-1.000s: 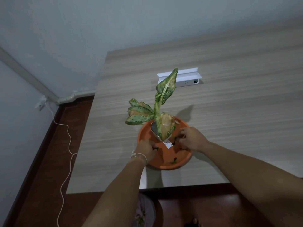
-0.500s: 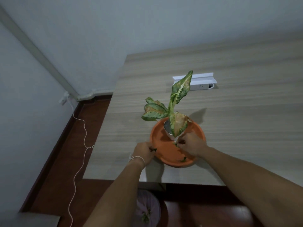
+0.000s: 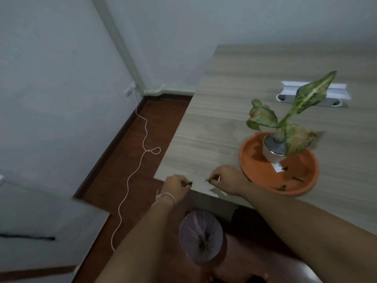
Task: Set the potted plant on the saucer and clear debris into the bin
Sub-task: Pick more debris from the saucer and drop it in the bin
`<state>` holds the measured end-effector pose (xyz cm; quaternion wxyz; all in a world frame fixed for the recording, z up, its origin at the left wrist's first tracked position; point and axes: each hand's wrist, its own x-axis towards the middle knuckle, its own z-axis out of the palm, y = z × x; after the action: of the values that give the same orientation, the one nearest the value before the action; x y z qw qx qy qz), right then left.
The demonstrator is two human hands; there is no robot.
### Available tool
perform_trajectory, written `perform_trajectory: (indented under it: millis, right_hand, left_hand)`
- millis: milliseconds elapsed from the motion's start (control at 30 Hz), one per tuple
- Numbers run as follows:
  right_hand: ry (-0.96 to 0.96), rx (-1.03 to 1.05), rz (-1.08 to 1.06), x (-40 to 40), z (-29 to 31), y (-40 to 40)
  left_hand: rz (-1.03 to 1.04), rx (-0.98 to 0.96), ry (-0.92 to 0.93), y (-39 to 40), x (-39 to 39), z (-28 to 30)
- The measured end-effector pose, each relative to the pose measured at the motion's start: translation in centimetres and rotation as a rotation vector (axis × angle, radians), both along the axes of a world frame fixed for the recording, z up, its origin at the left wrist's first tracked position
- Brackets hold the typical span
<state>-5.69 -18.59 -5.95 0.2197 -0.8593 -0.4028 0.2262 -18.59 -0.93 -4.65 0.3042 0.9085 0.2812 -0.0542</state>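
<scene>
A small white pot with a variegated leafy plant (image 3: 274, 154) stands on the orange saucer (image 3: 255, 166) on the wooden table. Several dark leaf scraps (image 3: 282, 187) lie on the saucer's near side. My left hand (image 3: 176, 187) is at the table's front-left corner, pinching a small green scrap (image 3: 190, 183). My right hand (image 3: 226, 178) is just left of the saucer over the table edge, pinching another green scrap (image 3: 208, 180). Below my hands, on the floor, stands the bin (image 3: 201, 235), lined with a pale purple bag and holding some green debris.
A white power strip (image 3: 336, 94) lies on the table (image 3: 214, 123) behind the plant. A white cord (image 3: 132, 174) snakes across the red-brown floor from a wall socket (image 3: 129, 91). A grey surface (image 3: 40, 221) fills the lower left.
Both hands have left the saucer, each with a leaf scrap, and moved left to the table's front edge above the bin. My view has swung left and down.
</scene>
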Motion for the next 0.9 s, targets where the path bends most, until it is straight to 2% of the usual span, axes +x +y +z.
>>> perform_trajectory:
  millis: [167,267,900]
  right_hand:
    - [-0.001,-0.090,0.187,-4.6,-2.1,4.2]
    - [0.006,-0.128,0.218,-6.2,-3.1,5.5]
    - [0.142,-0.201,0.200,-8.3,-7.0,6.9]
  left_hand:
    - [0.058,-0.031,0.102,2.5,-6.8,-2.0]
    - [0.093,-0.062,0.112,3.1,-8.9,-2.9]
    - [0.076,-0.146,0.143,2.0,-9.1,-7.5]
